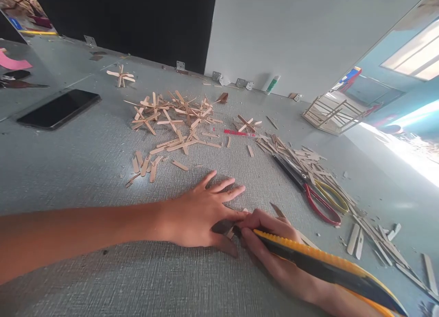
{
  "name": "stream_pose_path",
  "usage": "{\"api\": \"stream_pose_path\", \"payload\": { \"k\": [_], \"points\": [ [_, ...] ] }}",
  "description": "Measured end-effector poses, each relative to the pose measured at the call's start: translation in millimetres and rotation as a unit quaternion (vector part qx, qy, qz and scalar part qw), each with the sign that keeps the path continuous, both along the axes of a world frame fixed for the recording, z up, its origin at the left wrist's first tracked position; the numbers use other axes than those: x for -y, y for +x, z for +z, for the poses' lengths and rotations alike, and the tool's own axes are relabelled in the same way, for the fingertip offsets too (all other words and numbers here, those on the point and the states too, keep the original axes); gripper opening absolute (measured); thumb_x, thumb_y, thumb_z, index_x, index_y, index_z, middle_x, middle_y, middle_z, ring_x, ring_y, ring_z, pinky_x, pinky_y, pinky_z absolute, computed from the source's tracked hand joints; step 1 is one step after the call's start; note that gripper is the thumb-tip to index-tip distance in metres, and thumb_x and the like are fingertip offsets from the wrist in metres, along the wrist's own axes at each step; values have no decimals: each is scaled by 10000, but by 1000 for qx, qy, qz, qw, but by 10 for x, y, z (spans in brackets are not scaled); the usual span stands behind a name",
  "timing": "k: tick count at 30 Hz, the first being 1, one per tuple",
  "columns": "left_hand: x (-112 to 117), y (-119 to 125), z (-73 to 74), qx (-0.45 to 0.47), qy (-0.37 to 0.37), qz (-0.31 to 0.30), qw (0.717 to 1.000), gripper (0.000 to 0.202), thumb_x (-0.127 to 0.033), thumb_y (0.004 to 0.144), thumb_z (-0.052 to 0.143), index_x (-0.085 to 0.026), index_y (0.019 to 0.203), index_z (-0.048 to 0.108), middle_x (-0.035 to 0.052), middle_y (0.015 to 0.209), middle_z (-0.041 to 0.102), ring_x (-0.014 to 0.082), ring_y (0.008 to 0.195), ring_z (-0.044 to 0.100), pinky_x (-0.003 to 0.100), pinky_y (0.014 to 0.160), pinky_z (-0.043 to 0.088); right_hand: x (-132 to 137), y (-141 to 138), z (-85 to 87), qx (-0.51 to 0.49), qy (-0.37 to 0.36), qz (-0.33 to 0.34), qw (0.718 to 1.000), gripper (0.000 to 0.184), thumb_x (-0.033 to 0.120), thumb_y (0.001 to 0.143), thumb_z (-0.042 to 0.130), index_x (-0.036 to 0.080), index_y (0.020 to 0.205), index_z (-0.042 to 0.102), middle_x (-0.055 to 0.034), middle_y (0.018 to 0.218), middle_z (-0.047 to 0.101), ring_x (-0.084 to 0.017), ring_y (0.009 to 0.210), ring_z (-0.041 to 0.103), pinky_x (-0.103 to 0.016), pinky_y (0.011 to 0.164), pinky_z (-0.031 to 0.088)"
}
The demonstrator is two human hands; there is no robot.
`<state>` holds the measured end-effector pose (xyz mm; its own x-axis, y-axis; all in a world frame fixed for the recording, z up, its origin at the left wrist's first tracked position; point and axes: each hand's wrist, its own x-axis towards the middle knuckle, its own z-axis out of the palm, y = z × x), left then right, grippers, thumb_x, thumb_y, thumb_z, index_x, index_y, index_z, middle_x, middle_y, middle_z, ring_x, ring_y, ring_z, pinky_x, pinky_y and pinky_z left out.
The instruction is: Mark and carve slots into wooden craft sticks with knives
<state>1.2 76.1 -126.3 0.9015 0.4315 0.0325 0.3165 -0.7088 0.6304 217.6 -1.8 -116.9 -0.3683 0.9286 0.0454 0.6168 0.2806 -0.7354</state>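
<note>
My left hand point(197, 214) lies flat on the table with its fingers spread. Its index finger and thumb reach around a small piece of wooden craft stick point(230, 233), the finger seeming to press over it. My right hand point(274, 246) is closed around a utility knife point(318, 262) with a yellow and black handle. The knife's front end meets the stick beside my left index finger; the blade is mostly hidden. Short cut stick pieces point(146, 165) lie beyond my left hand. Farther back sit several star-shaped stick assemblies point(168, 120).
Scissors point(317, 193) with red and yellow handles rest to the right, beside a long scatter of craft sticks point(370, 237). A phone point(60, 109) lies at left. Along the upright panel point(274, 29) stand metal brackets and a green-white tube point(272, 84). A stick frame point(331, 113) is back right.
</note>
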Motion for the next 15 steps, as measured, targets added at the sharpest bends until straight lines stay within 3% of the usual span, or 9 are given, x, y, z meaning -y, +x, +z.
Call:
{"api": "stream_pose_path", "payload": {
  "k": [7, 11, 15],
  "points": [
    [-2, -1, -1, 4, -5, 4, 1000, 570, -574, 884, 749, -361, 1401, 638, 93, 1705, 251, 433, 1575, 128, 758, 1199, 32, 9, -30, -34, -34, 21, -6, 999, 252, 311, 1000, 538, 231, 762, 560, 57, 575, 527, -102, 475, 458, -220, 473, 390],
    [0, -2, 8, -16, 7, 0, 1000, 574, -585, 901, 727, -345, 1413, 631, 123, 1704, 241, 425, 1578, 111, 756, 1197, 46, -7, -22, -33, -27, 19, -1, 999, 245, 304, 994, 548, 228, 761, 565, 43, 609, 572, -105, 502, 491, -220, 498, 413],
    [0, -15, -5, 5, 2, 0, 1000, 570, -573, 909, 722, -368, 1429, 613, 96, 1708, 242, 420, 1579, 113, 751, 1203, 40, -4, -19, -44, -36, 22, -5, 999, 263, 345, 1003, 540, 228, 771, 583, 45, 583, 547, -107, 481, 473, -229, 486, 405]
  ]
}}
